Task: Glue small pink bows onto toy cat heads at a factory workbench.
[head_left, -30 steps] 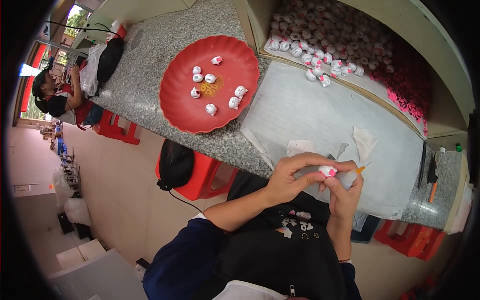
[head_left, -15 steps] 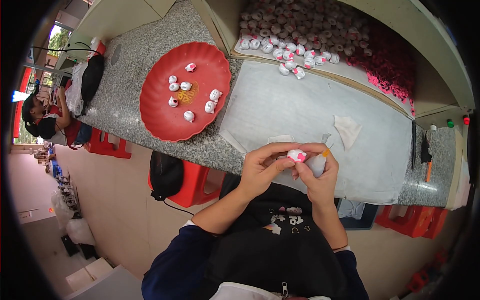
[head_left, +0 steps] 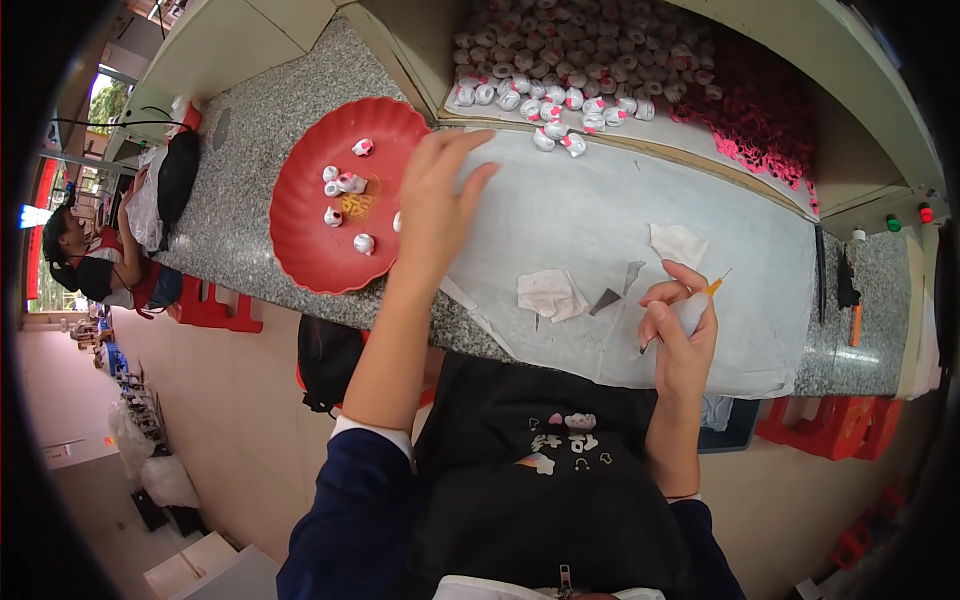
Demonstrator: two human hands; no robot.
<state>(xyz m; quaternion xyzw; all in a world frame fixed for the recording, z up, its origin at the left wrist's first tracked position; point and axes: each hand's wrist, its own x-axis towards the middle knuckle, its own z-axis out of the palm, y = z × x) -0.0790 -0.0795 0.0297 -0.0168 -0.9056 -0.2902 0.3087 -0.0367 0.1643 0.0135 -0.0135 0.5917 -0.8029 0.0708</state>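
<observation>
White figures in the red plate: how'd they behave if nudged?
The white figures look rounded, so probably apt to roll, perhaps unevenly, as some outlines look bumpy. The red plate has a raised rim that would likely stop them. They're small, so probably light.

Bright, fairly even light fills the counter (head_left: pixel 240 185); daylight shows through a window (head_left: pixel 107 98) beyond its left end. Along its back edge, the shelf's (head_left: pixel 420 48) depths sit dim. Straight lines bow toward a black rim.
</observation>
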